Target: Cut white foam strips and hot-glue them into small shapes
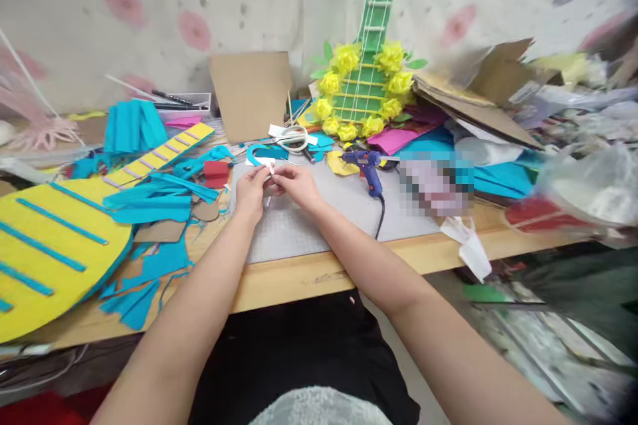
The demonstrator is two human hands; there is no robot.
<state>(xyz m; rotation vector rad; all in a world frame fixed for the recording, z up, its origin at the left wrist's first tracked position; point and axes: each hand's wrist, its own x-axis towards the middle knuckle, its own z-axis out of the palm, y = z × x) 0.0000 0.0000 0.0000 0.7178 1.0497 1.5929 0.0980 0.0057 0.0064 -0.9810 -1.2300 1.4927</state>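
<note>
My left hand (251, 191) and my right hand (298, 184) meet over the grey mat (292, 236), fingertips pinched together. Between them is a small white piece (272, 170), perhaps a paper strip; its exact kind is too small to tell. Just beyond the fingers lie a curved blue piece (252, 155) and a pair of scissors (294, 139) with pale handles. To the right of my hands, a blue glue gun (367, 169) rests on the mat, its cord running toward the front edge.
A yellow guitar-shaped craft (64, 232) with blue strips fills the left, beside blue paper scraps (149, 265). Behind stand a cardboard sheet (252, 96) and a green guitar craft (366, 89) ringed with yellow flowers. Cardboard (478, 109) and plastic bags (588, 179) crowd the right.
</note>
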